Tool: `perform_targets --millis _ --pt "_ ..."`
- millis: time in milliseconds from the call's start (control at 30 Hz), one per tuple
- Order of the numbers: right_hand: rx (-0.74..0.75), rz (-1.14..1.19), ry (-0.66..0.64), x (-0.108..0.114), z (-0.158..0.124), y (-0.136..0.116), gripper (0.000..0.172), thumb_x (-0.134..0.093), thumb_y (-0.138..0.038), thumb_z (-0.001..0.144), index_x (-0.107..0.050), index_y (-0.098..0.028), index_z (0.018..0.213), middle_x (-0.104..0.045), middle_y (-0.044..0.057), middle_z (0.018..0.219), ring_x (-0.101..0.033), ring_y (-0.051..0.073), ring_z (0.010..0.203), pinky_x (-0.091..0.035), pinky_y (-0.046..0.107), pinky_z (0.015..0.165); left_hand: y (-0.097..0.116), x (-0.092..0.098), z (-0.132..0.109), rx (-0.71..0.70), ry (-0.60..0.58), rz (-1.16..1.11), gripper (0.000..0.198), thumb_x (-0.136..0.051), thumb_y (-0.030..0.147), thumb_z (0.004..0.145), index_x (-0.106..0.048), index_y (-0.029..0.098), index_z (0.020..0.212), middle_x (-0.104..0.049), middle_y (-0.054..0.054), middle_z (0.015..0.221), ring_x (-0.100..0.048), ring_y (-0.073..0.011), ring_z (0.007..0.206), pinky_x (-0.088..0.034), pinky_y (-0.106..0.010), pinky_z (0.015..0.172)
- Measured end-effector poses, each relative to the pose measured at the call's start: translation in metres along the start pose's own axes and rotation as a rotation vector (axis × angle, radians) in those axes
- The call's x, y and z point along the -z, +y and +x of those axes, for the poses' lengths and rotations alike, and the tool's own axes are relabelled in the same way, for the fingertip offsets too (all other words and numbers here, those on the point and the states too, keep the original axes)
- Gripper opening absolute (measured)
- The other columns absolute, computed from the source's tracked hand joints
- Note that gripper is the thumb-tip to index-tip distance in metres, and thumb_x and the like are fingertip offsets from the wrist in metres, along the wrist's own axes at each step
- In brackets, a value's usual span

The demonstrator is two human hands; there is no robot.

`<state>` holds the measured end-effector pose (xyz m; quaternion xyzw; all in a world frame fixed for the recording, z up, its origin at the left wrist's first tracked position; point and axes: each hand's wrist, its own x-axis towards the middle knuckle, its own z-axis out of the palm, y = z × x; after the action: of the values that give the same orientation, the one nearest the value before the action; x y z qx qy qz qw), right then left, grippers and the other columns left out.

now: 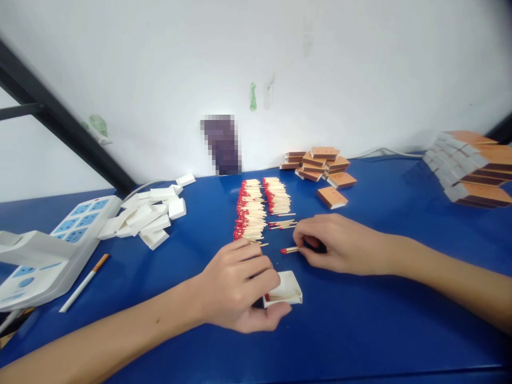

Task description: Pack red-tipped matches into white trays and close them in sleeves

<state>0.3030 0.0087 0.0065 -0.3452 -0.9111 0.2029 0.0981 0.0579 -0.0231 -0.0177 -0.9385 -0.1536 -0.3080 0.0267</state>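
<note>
My left hand [240,288] is closed around the left end of a small white matchbox tray [286,288], its thumb along the near side. A few matches lie inside that tray, partly hidden by my fingers. In a pinch, my right hand [340,242] holds a few red-tipped matches [288,250], heads pointing left, just above or on the table. Beyond both hands lie two rows of matches, a longer left pile [252,210] and a shorter right pile [277,196]. Between that right pile and my right hand is a small loose group of matches [282,224].
White empty trays [150,213] lie heaped at the left, near a power strip [80,224] and a cigarette [84,282]. Orange matchbox sleeves [326,162] are piled by the wall, with a larger stack of matchboxes [472,168] at far right. A pixelated dark object [224,146] leans there.
</note>
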Motion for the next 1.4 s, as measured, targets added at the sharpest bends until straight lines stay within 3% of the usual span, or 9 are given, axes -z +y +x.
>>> perform_targets --millis 200,333,467,567,733,1100,1233,1400 --pt "0.046 -0.069 0.034 -0.001 -0.002 0.0 0.003 -0.053 -0.018 0.086 -0.055 -0.019 0.084 -0.06 0.0 0.076 -0.051 0.013 0.064 -0.034 0.025 0.058 -0.001 -0.001 -0.001 0.001 -0.016 0.011 0.023 -0.057 0.032 0.087 -0.055 0.017 0.069 -0.056 -0.001 0.06 -0.048 -0.0146 0.057 -0.037 -0.031 0.055" --pt "0.019 -0.143 0.012 -0.003 -0.002 0.001 0.02 -0.054 -0.023 0.087 -0.057 -0.019 0.107 -0.066 0.003 0.09 -0.057 0.017 0.07 -0.035 0.027 0.062 -0.001 -0.001 -0.002 0.0 -0.031 0.013 0.023 -0.057 0.032 0.087 -0.055 0.017 0.07 -0.056 -0.001 0.061 -0.047 -0.0144 0.058 -0.038 -0.031 0.055" --pt "0.002 -0.068 -0.026 -0.002 -0.002 0.001 0.008 -0.05 -0.021 0.09 -0.056 -0.02 0.095 -0.065 0.002 0.087 -0.056 0.015 0.069 -0.035 0.026 0.061 -0.001 -0.001 -0.001 0.001 -0.041 0.01 0.023 -0.054 0.032 0.089 -0.054 0.018 0.071 -0.055 -0.001 0.061 -0.046 -0.014 0.057 -0.038 -0.03 0.055" --pt "-0.028 -0.053 -0.088 0.003 -0.003 -0.002 0.008 -0.048 -0.021 0.092 -0.056 -0.02 0.092 -0.063 0.0 0.078 -0.053 0.013 0.062 -0.033 0.025 0.058 -0.001 -0.001 0.0 0.0 -0.047 0.003 0.024 -0.054 0.032 0.089 -0.052 0.018 0.069 -0.054 -0.001 0.06 -0.046 -0.014 0.057 -0.038 -0.03 0.055" --pt "-0.118 0.022 -0.196 0.01 -0.004 -0.007 0.003 -0.054 -0.019 0.086 -0.057 -0.02 0.084 -0.059 -0.003 0.067 -0.046 0.009 0.05 -0.031 0.023 0.051 -0.002 -0.001 0.0 -0.016 -0.052 -0.007 0.026 -0.055 0.032 0.089 -0.049 0.018 0.067 -0.057 -0.002 0.063 -0.048 -0.0143 0.058 -0.04 -0.03 0.056" --pt "-0.137 0.036 -0.163 0.0 -0.008 0.008 0.014 -0.05 -0.035 0.092 -0.058 -0.023 0.09 -0.057 -0.003 0.064 -0.046 0.01 0.047 -0.029 0.022 0.045 -0.003 -0.005 -0.001 -0.039 -0.039 0.005 0.03 -0.056 0.036 0.088 -0.051 0.018 0.065 -0.057 -0.002 0.062 -0.046 -0.0144 0.057 -0.036 -0.03 0.054" --pt "-0.137 0.004 -0.117 -0.001 -0.005 0.007 0.017 -0.052 -0.035 0.09 -0.055 -0.023 0.102 -0.055 -0.005 0.061 -0.046 0.011 0.046 -0.028 0.023 0.045 -0.004 -0.006 -0.002 -0.046 -0.046 0.01 0.031 -0.055 0.037 0.089 -0.05 0.018 0.064 -0.056 -0.002 0.062 -0.047 -0.0146 0.057 -0.037 -0.03 0.055" --pt "-0.102 -0.002 -0.24 0.01 -0.003 -0.001 0.009 -0.048 -0.026 0.09 -0.056 -0.022 0.088 -0.056 -0.003 0.066 -0.045 0.01 0.05 -0.03 0.023 0.051 -0.004 -0.005 -0.003 -0.032 -0.053 -0.007 0.029 -0.056 0.035 0.088 -0.052 0.017 0.066 -0.059 -0.002 0.065 -0.05 -0.0152 0.059 -0.038 -0.03 0.056"
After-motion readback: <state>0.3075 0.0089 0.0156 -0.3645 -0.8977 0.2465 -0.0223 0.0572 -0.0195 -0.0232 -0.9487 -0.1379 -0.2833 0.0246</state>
